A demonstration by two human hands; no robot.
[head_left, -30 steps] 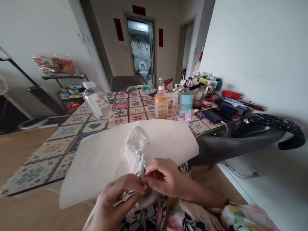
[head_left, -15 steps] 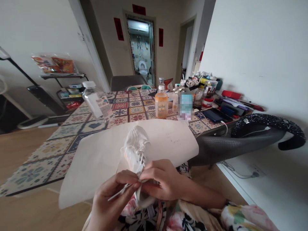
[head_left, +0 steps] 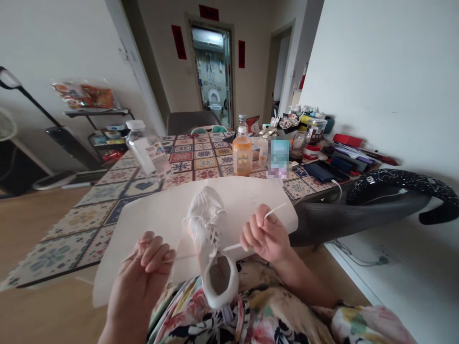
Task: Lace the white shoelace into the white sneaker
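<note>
A white lace-up shoe (head_left: 204, 210) points away from me, its toe over a large white paper sheet (head_left: 143, 229) and its open heel end near my lap. My left hand (head_left: 148, 263), left of the shoe, is closed on one end of the white shoelace. To the right, my right hand (head_left: 267, 234) grips the other end, with a loose tip sticking out past the fingers. Both lace ends (head_left: 231, 247) stretch out sideways from the top of the lacing. Crossed laces run along the shoe's tongue.
The patterned tablecloth (head_left: 82, 220) holds a clear bottle (head_left: 148, 153), an orange drink bottle (head_left: 242, 153) and a phone (head_left: 317, 171) on a cable. Jars and small items crowd the right side. A grey chair (head_left: 322, 220) stands at the right.
My hands were together over the shoe's lacing. They have moved apart, left and right, each drawing a lace end outward, and the shoe's opening now shows.
</note>
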